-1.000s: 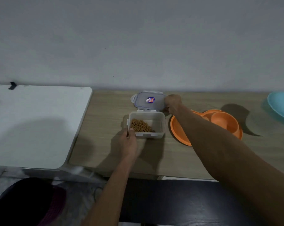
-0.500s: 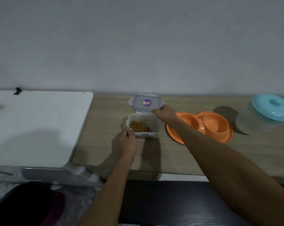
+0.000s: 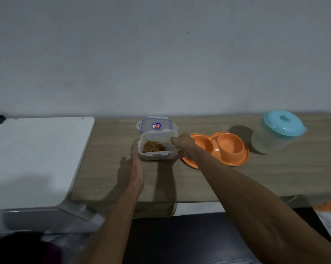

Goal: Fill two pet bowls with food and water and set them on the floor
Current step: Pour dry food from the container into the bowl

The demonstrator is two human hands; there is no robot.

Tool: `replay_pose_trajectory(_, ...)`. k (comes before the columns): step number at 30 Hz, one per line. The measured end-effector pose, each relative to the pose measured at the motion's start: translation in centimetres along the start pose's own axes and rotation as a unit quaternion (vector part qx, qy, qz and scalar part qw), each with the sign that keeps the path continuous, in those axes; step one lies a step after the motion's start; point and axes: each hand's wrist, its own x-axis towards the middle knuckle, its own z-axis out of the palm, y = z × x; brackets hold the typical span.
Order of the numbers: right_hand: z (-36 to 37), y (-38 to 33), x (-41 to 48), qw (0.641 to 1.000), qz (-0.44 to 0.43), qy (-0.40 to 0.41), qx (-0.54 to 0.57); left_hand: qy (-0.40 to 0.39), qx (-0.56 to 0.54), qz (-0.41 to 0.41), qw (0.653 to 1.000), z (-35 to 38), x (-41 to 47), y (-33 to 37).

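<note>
A clear plastic food container with brown kibble in it stands open on the wooden counter. Its clear lid lies flat just behind it. My right hand grips the container's right wall, thumb over the rim. My left hand sits at the container's near left corner, fingers loose and apart, just touching or barely off it. To the right, partly under my right wrist, lies an orange double pet bowl with both wells empty.
A clear jug with a teal lid stands at the counter's far right. A white tabletop adjoins the counter on the left. A wall runs right behind both. Something orange and white shows at the lower right edge.
My right hand left the lid behind the container and took hold of the container's right wall. My left hand let go of the near left corner and slid back. The view shifted right.
</note>
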Motion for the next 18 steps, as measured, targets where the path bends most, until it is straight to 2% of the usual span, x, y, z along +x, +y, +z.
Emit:
replay_pose_trajectory(2,-2.1,-0.3,-0.3,0.999,-0.003,-0.002,0.051,-0.008,0.018,0.011,1.0,0.7,-0.1,0.1)
replay_pose_trajectory(5,-6.1,-0.5,-0.7,0.995,-0.024,0.03,0.096,0.027,0.117,0.065,0.991,2.3,-1.6,0.5)
replay_pose_trajectory(8,-10.4,0.0,-0.8,0.992,-0.045,0.077,0.09,-0.03,0.196,0.115,0.973,5.1,-3.2,0.6)
replay_pose_trajectory(10,-13.0,0.7,-0.9,0.99,-0.057,0.108,0.075,-0.072,0.299,0.18,0.934,6.9,-3.5,0.1)
replay_pose_trajectory(13,-15.7,1.7,-2.2,0.983,-0.077,0.16,0.052,-0.105,0.422,0.3,0.849,9.0,-3.5,-0.5)
replay_pose_trajectory(15,-16.7,2.4,-2.9,0.978,-0.092,0.182,0.036,-0.105,0.468,0.324,0.815,9.9,-3.2,-0.8)
replay_pose_trajectory(18,-17.5,3.3,-3.6,0.967,-0.115,0.226,-0.031,-0.099,0.522,0.322,0.784,10.7,-2.8,-1.2)
